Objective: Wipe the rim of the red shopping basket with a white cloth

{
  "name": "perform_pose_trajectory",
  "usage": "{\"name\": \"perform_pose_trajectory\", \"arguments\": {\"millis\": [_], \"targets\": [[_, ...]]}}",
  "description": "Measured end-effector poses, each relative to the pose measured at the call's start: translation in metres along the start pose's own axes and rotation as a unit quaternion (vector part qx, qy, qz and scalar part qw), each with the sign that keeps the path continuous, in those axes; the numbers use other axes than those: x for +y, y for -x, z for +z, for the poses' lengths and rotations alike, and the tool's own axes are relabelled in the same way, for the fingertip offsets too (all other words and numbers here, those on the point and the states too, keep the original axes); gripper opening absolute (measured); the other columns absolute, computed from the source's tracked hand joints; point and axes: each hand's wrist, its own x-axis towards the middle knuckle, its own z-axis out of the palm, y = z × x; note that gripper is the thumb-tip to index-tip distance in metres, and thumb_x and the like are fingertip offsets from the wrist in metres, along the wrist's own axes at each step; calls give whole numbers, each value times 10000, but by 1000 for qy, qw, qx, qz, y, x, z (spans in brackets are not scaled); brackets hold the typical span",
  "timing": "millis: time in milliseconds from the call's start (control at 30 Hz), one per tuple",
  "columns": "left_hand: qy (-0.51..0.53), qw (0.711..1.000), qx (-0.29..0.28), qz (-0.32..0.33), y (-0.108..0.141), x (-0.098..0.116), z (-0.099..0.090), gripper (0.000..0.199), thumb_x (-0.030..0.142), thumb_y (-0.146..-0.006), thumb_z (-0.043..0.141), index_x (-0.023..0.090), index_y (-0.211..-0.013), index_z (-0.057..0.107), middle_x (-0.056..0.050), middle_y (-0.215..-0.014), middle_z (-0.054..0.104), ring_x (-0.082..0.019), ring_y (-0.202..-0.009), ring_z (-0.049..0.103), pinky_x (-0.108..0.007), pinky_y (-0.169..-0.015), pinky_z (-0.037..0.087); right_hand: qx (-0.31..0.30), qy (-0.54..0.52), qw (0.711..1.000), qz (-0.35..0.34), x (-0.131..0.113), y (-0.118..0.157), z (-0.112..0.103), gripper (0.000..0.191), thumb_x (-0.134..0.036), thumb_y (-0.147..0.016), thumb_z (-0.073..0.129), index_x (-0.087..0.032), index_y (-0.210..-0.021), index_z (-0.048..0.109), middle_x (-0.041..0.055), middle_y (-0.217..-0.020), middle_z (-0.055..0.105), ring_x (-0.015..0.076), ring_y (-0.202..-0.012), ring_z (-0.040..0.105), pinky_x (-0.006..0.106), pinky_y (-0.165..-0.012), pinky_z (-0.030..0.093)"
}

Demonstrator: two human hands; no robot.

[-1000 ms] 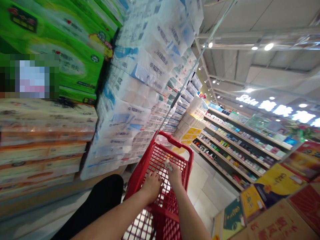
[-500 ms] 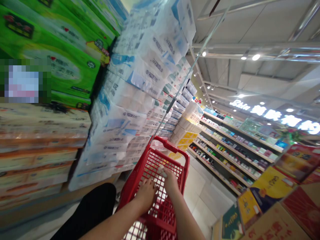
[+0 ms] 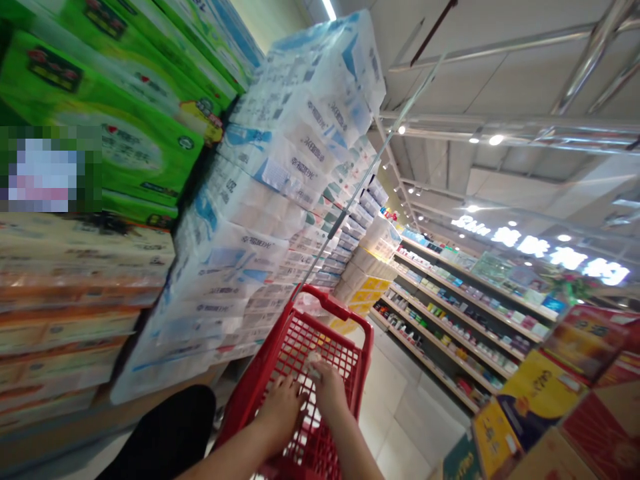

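Note:
A red plastic shopping basket [image 3: 365, 347] with grid walls and a raised looped handle tilts in front of me. My left hand [image 3: 281, 408] is over its grid, palm down, with loosely bent fingers apart and no object showing in them. Close beside it on the right, my right hand [image 3: 329, 389] has its fingers closed on a crumpled whitish tissue [image 3: 314, 365]. The tissue lies against or just above the red grid; I cannot tell which. My fingertips are partly hidden.
Stacked toilet paper packs [image 3: 250, 200] rise on the left beside green packs [image 3: 125, 147]. Shelves of small goods [image 3: 450, 313] stand beyond the pale floor [image 3: 400, 407]. Boxes [image 3: 545, 380] are piled at right. My dark-clothed knee [image 3: 170, 427] is at lower left.
The view has shifted slightly, so the basket and both hands sit a little lower and further left. My right hand still holds the tissue.

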Motion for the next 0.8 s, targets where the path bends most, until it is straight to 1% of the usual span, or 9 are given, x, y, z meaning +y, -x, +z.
{"name": "perform_pose_trajectory", "arguments": {"millis": [167, 300, 333, 400, 467, 500, 600, 733, 800], "targets": [[-5, 1000, 6, -3, -1, 0, 2, 353, 296, -854, 425, 204, -1102, 659, -124, -1201, 596, -325, -1205, 433, -506, -1032, 272, 91, 34, 994, 49, 6, 2, 4, 546, 5, -693, 410, -205, -1117, 683, 95, -1201, 617, 220, -1141, 563, 364, -980, 445], [-9, 1000, 8, 0, -1, 0, 3, 341, 298, -859, 420, 211, -1084, 661, -114, -1167, 609, -320, -1169, 457, -497, -1017, 286, 17, 8, 1000, -12, 10, 3, 7, 572, 20, -641, 428, -242, -1067, 707, 70, -1207, 616, 218, -1144, 562, 355, -971, 450], [-13, 1000, 8, 0, -1, 0, 2, 337, 295, -862, 416, 211, -1076, 662, -113, -1158, 612, -319, -1158, 463, -495, -1008, 294, 16, 0, 1000, -12, 10, 3, 7, 568, 18, -645, 428, -250, -1061, 708, 61, -1182, 628, 211, -1114, 579, 344, -955, 460], [-22, 1000, 12, 3, -1, 2, 1, 335, 302, -869, 412, 211, -1078, 657, -113, -1148, 613, -318, -1141, 466, -494, -990, 303, 53, -2, 998, 13, 10, 3, 4, 578, 24, -652, 416, -247, -1077, 699, 53, -1139, 643, 199, -1074, 595, 329, -942, 465], [-33, 999, 13, 8, -1, 4, -2, 334, 318, -876, 415, 211, -1090, 648, -116, -1141, 610, -311, -1124, 469, -492, -978, 304, 91, 16, 995, 39, 8, 3, 0, 608, 42, -647, 405, -230, -1116, 680, 59, -1171, 626, 200, -1114, 567, 334, -976, 436], [-38, 999, 10, 13, -1, 5, -3, 335, 325, -880, 415, 210, -1096, 643, -120, -1139, 607, -305, -1111, 472, -490, -973, 302, 78, 20, 996, 32, 6, 3, -1, 617, 44, -646, 415, -235, -1134, 670, 51, -1194, 615, 198, -1138, 548, 334, -996, 419], [-54, 998, -15, 22, -1, 8, -7, 335, 348, -889, 417, 209, -1099, 639, -129, -1110, 605, -298, -1079, 476, -474, -952, 304, 1, 1, 1000, 11, -1, 4, -5, 527, 18, -694, 459, -237, -1094, 688, 48, -1088, 651, 186, -1035, 581, 300, -927, 455], [-80, 996, -11, 29, -1, 13, -8, 366, 394, -900, 413, 205, -1146, 608, -120, -1070, 602, -287, -1050, 466, -440, -924, 313, 46, 49, 992, 108, -6, 4, -8, 601, 61, -673, 439, -239, -1148, 653, 57, -1097, 617, 191, -1013, 550, 308, -893, 449], [-95, 995, -13, 34, -2, 14, -8, 384, 411, -913, 386, 208, -1158, 600, -118, -1062, 601, -283, -1040, 463, -435, -917, 311, 43, 36, 991, 123, -5, 4, -7, 581, 54, -665, 480, -231, -1139, 660, 63, -1116, 598, 197, -1026, 533, 296, -901, 435]]}}
